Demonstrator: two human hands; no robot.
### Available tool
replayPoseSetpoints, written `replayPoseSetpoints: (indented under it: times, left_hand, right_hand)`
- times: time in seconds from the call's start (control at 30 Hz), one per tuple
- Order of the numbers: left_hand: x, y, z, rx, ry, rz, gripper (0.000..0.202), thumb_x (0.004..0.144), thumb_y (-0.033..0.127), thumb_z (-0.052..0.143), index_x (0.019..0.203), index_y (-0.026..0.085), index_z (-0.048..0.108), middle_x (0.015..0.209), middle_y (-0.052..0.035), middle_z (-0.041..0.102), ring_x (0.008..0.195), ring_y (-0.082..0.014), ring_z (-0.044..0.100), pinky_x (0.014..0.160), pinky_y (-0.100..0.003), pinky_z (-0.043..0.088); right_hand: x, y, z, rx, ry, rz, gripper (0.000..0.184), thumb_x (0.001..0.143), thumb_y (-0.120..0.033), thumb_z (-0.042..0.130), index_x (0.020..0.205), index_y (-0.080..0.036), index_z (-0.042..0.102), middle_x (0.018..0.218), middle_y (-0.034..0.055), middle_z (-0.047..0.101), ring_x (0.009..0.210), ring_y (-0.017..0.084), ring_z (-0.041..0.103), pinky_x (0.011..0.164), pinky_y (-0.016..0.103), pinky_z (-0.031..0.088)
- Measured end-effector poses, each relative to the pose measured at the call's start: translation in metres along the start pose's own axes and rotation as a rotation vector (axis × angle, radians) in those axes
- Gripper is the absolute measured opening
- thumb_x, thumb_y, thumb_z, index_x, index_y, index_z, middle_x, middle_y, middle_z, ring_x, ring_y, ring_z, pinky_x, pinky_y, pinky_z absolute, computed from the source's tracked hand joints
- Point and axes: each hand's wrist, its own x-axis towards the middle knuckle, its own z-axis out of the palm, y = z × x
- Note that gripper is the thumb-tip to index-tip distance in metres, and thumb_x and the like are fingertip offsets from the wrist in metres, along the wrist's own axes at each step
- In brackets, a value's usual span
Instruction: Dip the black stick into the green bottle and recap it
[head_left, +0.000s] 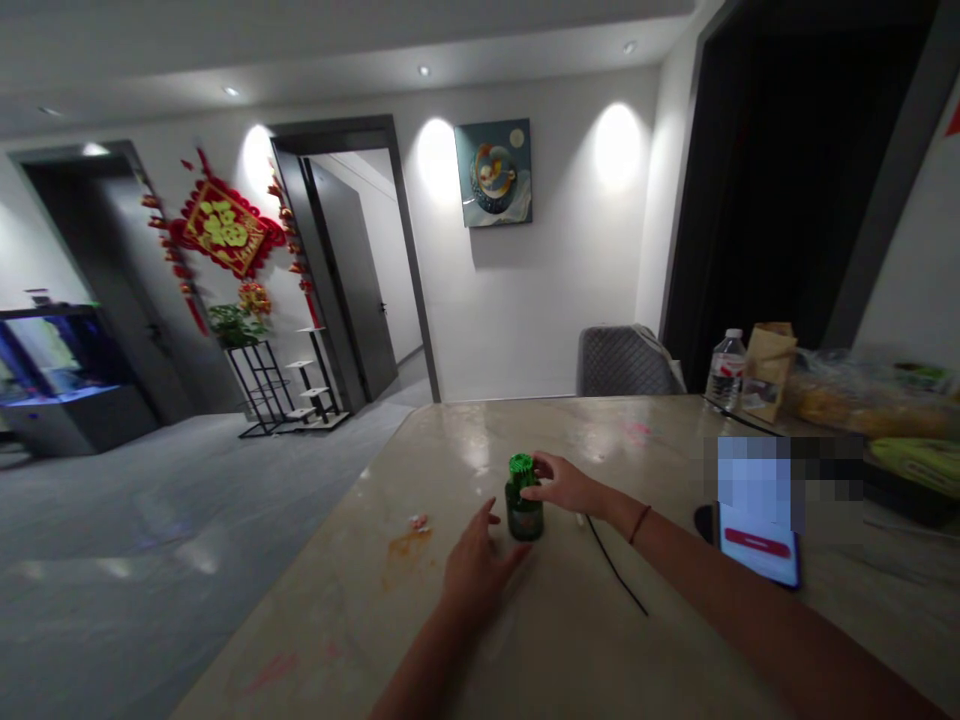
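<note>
Nearest the head view, the person's left hand (476, 572) stands open, fingers spread, just beside a dark green bottle with a bright green cap (524, 505), mid-table on a cream marble tabletop (337, 610). The right hand (568, 487), a thin dark bracelet (640, 524) at its wrist, lays its fingers against the bottle's neck; whether they grip cannot be told. A thin black cable (616, 565) lies to the right, near a partly blurred smartphone (757, 550).

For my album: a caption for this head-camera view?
Right hand touches a green-capped bottle on a tabletop, left hand beside it.
</note>
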Motion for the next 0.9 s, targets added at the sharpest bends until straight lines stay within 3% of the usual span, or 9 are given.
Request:
replayPoseSetpoints:
  times: [0.1, 0.27, 0.47, 0.67, 0.8, 0.9]
  left_hand:
    - [0.002, 0.006, 0.009, -0.028, -0.014, 0.002, 0.069, 0.065, 0.047, 0.059, 0.125, 0.021, 0.037, 0.116, -0.0069, 0.055, 0.099, -0.0190, 0.053, 0.080, -0.026, 0.039]
    - [0.004, 0.015, 0.012, -0.063, -0.058, -0.024, 0.056, 0.070, 0.045, 0.054, 0.119, 0.021, 0.044, 0.106, -0.0057, 0.061, 0.096, -0.0194, 0.055, 0.076, -0.024, 0.039]
    - [0.002, 0.016, 0.009, -0.038, -0.064, -0.033, 0.056, 0.070, 0.047, 0.054, 0.118, 0.022, 0.046, 0.103, -0.0049, 0.062, 0.095, -0.0187, 0.056, 0.074, -0.023, 0.039]
    - [0.003, 0.012, 0.014, -0.035, -0.033, -0.021, 0.056, 0.069, 0.046, 0.055, 0.119, 0.023, 0.044, 0.102, -0.0042, 0.061, 0.092, -0.0176, 0.056, 0.073, -0.022, 0.039]
    - [0.003, 0.011, 0.015, -0.005, -0.029, -0.017, 0.057, 0.069, 0.048, 0.054, 0.120, 0.023, 0.044, 0.102, -0.0041, 0.062, 0.091, -0.0175, 0.056, 0.072, -0.023, 0.039]
    - [0.002, 0.012, 0.013, 0.004, -0.049, -0.016, 0.057, 0.070, 0.048, 0.054, 0.120, 0.023, 0.043, 0.103, -0.0047, 0.061, 0.092, -0.0181, 0.056, 0.072, -0.023, 0.039]
  right_hand:
    - [-0.011, -0.005, 0.006, 0.097, -0.023, 0.000, 0.041, 0.057, -0.035, 0.071, 0.091, -0.016, 0.055, 0.096, 0.0048, 0.062, 0.094, 0.020, 0.058, 0.086, 0.036, 0.043]
    - [-0.025, 0.003, 0.011, 0.181, -0.007, 0.094, 0.043, 0.056, -0.041, 0.071, 0.087, -0.016, 0.054, 0.090, 0.0055, 0.064, 0.089, 0.022, 0.061, 0.079, 0.038, 0.048]
    - [-0.031, 0.004, 0.018, 0.112, 0.138, 0.014, 0.073, 0.051, -0.032, 0.076, 0.114, -0.020, 0.041, 0.120, 0.0100, 0.051, 0.110, 0.021, 0.050, 0.095, 0.040, 0.038]
    - [-0.023, -0.015, 0.012, 0.094, 0.041, -0.014, 0.041, 0.064, -0.030, 0.067, 0.098, -0.017, 0.050, 0.094, 0.0048, 0.061, 0.090, 0.018, 0.059, 0.085, 0.036, 0.046]
    - [-0.022, -0.018, 0.007, 0.093, -0.014, -0.017, 0.037, 0.066, -0.030, 0.065, 0.097, -0.018, 0.048, 0.093, 0.0029, 0.061, 0.089, 0.016, 0.059, 0.082, 0.033, 0.047]
    - [-0.024, -0.018, 0.013, -0.059, 0.067, -0.057, 0.040, 0.062, -0.028, 0.067, 0.097, -0.018, 0.050, 0.096, 0.0044, 0.061, 0.093, 0.018, 0.058, 0.085, 0.034, 0.045]
